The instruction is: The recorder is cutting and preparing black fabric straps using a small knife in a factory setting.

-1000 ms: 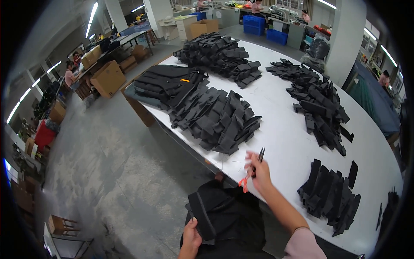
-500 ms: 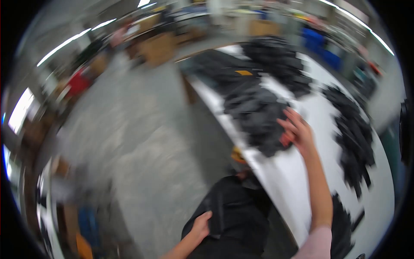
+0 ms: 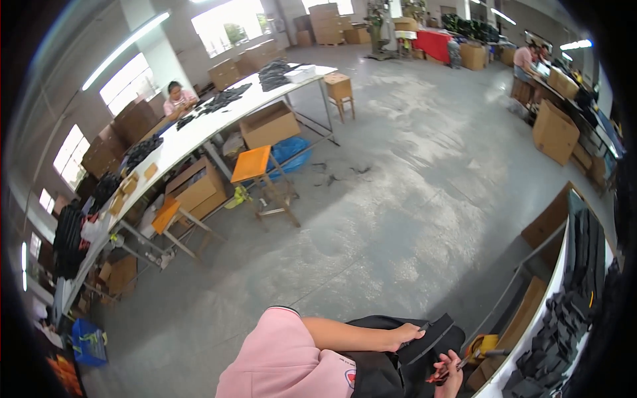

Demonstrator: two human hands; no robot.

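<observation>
Low in the view, my left forearm in a pink sleeve reaches across to the right. My left hand (image 3: 407,335) is closed on a black fabric strip (image 3: 431,338), pinched near its end above my dark-clothed lap (image 3: 375,361). Close beside it, at the lower right, my right hand (image 3: 451,373) curls around what look like scissors (image 3: 438,379) with red handles. Their blades are hard to make out. Just right of that hand is the white table (image 3: 554,298), bearing a heap of black fabric pieces (image 3: 554,338).
Wooden stools (image 3: 251,164) stand by a long white table (image 3: 199,142) at left, with cardboard boxes (image 3: 271,125) beneath. A person (image 3: 178,101) sits behind it; another person (image 3: 524,60) works far right. A yellow object (image 3: 482,346) is at the near table's edge.
The view has swung left. My right hand has come from the black pile on the table to my lap. My left hand, earlier resting on dark cloth, now grips a black strip.
</observation>
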